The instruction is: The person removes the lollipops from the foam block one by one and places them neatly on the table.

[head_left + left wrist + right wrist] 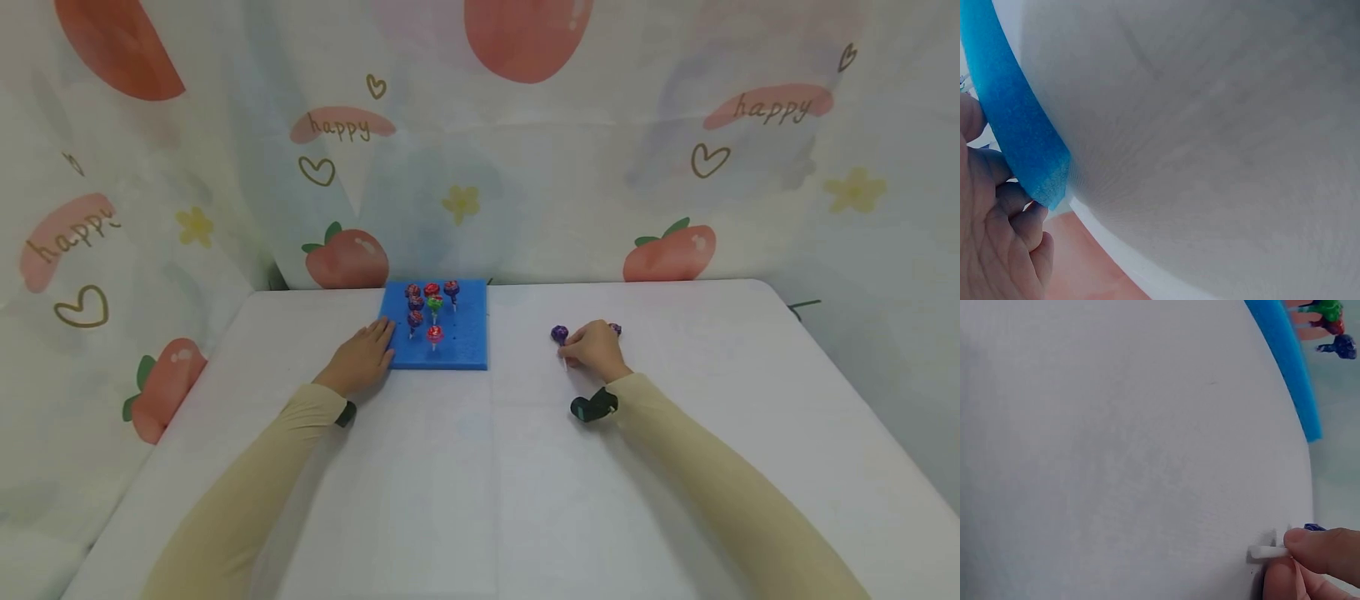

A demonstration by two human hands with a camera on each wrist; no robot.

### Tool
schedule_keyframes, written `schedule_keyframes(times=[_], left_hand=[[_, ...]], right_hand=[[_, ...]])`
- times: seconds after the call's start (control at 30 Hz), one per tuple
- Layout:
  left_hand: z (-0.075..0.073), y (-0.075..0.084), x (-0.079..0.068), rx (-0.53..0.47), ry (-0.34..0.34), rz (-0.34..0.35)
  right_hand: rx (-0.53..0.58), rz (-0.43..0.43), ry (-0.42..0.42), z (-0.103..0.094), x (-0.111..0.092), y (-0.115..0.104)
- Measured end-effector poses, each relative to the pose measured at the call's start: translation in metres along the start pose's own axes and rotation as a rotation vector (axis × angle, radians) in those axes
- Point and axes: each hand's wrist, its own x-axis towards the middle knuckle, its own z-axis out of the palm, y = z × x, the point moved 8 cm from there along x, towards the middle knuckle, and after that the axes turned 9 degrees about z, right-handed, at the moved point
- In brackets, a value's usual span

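Observation:
A square blue foam board [468, 346] lies on the table with several wrapped lollipops standing in it, among them a green lollipop [435, 304] and a red lollipop [435, 334]. My left hand [361, 357] rests against the board's left edge, its fingertips touching the foam. To the right of the board, my right hand [595, 348] pinches a purple-wrapped lollipop [559, 334] by its stick, the wrapped head up. In the right wrist view, the white stick [1269, 552] sticks out between thumb and finger, its lower end close over the table.
Another dark-wrapped lollipop [616, 329] shows just behind my right hand, partly hidden by it. The white table [495, 483] backs onto a printed cloth [525, 183] with strawberries and hearts. A dark strap [594, 405] is at my right wrist.

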Motion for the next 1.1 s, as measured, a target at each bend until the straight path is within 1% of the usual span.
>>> schedule_keyframes(times=[0.2,0.4,0.47,0.53,0.67,0.73,0.77,0.87,1.1], left_hand=[[-0.002,0.001,0.000,-0.010,-0.014,-0.012],[-0.001,0.001,0.000,-0.007,-0.013,-0.012],[-0.001,0.000,-0.001,-0.003,-0.009,-0.014],[-0.002,0.000,-0.001,-0.008,-0.008,-0.018],[-0.002,-0.001,-0.002,-0.021,-0.013,-0.024],[-0.002,-0.001,-0.002,-0.020,-0.014,-0.025],[-0.001,-0.001,-0.001,-0.017,-0.015,-0.025],[0.000,-0.001,0.000,-0.015,-0.020,-0.024],[0.006,-0.003,0.003,-0.018,-0.029,-0.026]], right_hand=[[0.087,0.023,-0.064,-0.002,-0.005,0.005],[0.264,0.113,-0.130,-0.007,-0.009,0.016],[0.308,0.124,-0.146,-0.009,-0.009,0.018],[0.327,0.117,-0.153,-0.012,-0.008,0.019],[0.305,0.114,-0.131,-0.014,-0.008,0.019],[0.288,0.119,-0.108,-0.013,-0.007,0.019],[0.273,0.134,-0.096,-0.012,-0.007,0.018],[0.255,0.135,-0.081,-0.009,-0.006,0.015],[0.234,0.102,-0.072,-0.004,0.001,0.011]])
